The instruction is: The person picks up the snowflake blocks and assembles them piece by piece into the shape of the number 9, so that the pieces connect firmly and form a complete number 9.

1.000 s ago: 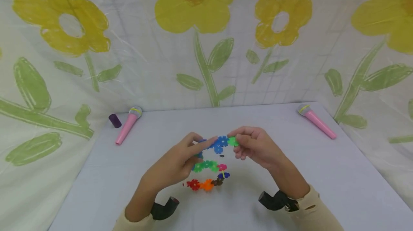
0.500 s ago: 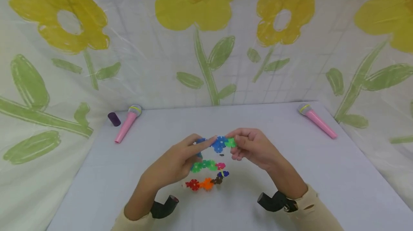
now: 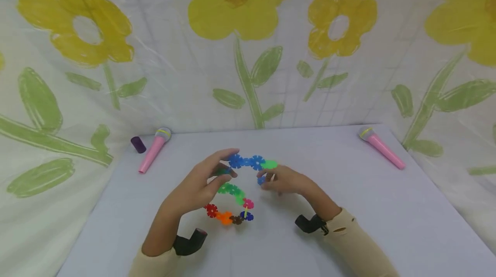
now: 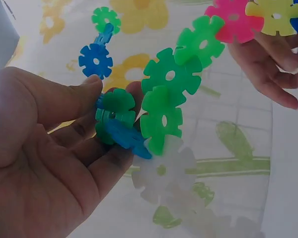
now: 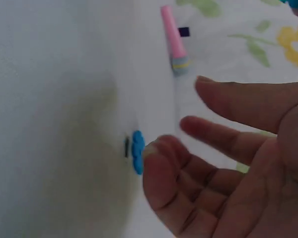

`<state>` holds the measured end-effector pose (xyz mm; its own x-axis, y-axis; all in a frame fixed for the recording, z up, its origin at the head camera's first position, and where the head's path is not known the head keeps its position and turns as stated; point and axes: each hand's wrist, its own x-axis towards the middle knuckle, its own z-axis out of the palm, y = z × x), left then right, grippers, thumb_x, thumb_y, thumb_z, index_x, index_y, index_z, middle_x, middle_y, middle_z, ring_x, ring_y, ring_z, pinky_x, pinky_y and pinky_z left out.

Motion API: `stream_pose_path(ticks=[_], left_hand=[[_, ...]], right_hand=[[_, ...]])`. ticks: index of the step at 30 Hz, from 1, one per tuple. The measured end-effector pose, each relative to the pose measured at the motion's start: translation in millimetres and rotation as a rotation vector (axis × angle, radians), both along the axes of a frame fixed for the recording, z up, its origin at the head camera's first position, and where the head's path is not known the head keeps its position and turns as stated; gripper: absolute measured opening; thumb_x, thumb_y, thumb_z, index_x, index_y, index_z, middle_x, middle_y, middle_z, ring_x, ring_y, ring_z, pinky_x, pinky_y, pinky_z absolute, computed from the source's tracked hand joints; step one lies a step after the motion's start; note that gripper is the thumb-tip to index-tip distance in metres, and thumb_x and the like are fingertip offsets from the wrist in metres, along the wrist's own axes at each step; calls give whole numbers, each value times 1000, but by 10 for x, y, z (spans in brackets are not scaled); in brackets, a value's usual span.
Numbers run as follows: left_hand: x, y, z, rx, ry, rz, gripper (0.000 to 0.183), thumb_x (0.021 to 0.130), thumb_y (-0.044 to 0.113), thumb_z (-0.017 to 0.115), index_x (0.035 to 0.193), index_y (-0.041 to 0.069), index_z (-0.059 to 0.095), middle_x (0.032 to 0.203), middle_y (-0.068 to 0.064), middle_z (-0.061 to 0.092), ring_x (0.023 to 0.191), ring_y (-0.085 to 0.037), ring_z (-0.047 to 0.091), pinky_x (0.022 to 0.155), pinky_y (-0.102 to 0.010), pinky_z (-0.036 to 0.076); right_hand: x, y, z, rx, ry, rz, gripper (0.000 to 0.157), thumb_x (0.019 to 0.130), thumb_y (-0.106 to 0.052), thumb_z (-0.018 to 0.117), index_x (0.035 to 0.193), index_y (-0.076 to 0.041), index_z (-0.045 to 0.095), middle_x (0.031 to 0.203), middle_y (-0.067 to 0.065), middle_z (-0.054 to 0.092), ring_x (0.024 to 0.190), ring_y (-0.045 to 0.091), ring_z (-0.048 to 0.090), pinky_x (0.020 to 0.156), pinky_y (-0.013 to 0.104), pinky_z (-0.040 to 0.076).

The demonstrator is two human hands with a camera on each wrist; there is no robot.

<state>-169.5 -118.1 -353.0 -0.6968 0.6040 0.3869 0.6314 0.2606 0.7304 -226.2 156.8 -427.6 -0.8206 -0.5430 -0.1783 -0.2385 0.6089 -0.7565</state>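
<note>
A chain of interlocking plastic snowflake discs [image 3: 256, 162] in several colours hangs curved above the table. My left hand [image 3: 197, 186] pinches it between thumb and fingers, at the green and blue discs [image 4: 115, 111] in the left wrist view. One end carries a light green disc [image 3: 269, 164]; the lower stretch runs through green, pink, yellow, dark blue, brown, orange and red. My right hand [image 3: 288, 180] is off the chain, with bent, spread fingers and nothing between them. Just beyond its fingertips is a loose blue disc [image 5: 137, 152], partly covered in the head view, apparently on the table.
A small dark piece [image 5: 126, 147] lies by the loose blue disc. At the back left stand out a pink toy microphone [image 3: 155, 150] and a dark purple cylinder [image 3: 138, 144]. Another pink microphone [image 3: 381, 148] lies back right. A flower-printed curtain [image 3: 174, 96] borders the white table [image 3: 329, 152].
My right hand has let go of the light green end disc and moved down toward the loose blue disc. My left hand has shifted slightly left with the chain, turning it.
</note>
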Motion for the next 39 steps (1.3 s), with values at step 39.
stream_pose_path(ticks=[39], left_hand=[[56,97,-5,-75,105,-9,67,93,-12,58,151,20,47,113,-1,52,99,-15,54,79,-27,54]], right_hand=[[599,380,790,-565,615,18,32,93,14,58,121,-3,56,81,-3,64,66,13,60,58,30,55]])
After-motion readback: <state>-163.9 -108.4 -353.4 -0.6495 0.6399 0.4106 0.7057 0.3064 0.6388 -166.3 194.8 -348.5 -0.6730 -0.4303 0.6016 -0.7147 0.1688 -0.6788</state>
